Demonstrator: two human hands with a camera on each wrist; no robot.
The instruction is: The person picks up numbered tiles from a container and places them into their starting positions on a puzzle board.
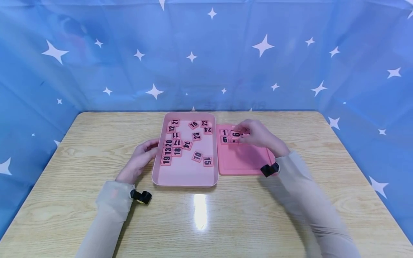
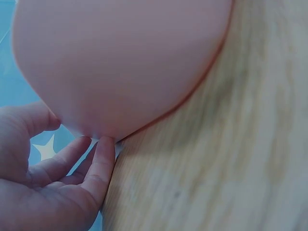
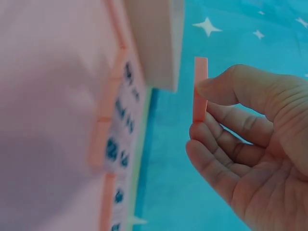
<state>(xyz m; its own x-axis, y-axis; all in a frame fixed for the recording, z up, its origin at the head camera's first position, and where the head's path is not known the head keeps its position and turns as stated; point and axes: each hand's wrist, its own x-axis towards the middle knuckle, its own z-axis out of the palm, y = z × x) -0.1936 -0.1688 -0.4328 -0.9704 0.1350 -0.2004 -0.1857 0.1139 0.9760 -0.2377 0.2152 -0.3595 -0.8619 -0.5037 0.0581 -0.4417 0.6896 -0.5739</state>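
My right hand (image 1: pixel 258 134) pinches a pink number tile (image 1: pixel 236 134) between thumb and fingers, above the upper part of a pink board (image 1: pixel 240 157). The right wrist view shows this tile (image 3: pixel 200 91) edge-on; in the head view its digit looks like a 9. Under it, number tiles lie in rows on the board, with a 1 (image 1: pixel 224 132) and a 6 (image 1: pixel 224 139) at the left end; others are partly hidden by my hand. My left hand (image 1: pixel 140 159) rests its fingertips against the left outer wall of a pale pink tray (image 1: pixel 190 175), as the left wrist view also shows.
Inside the tray lie several loose number tiles, some turned sideways, including 23 (image 1: pixel 196 136), 10 (image 1: pixel 197 156) and 19 (image 1: pixel 166 160). Tray and board stand side by side on a wooden table (image 1: pixel 174 222). A blue star-patterned cloth (image 1: pixel 206 71) hangs behind and beside it.
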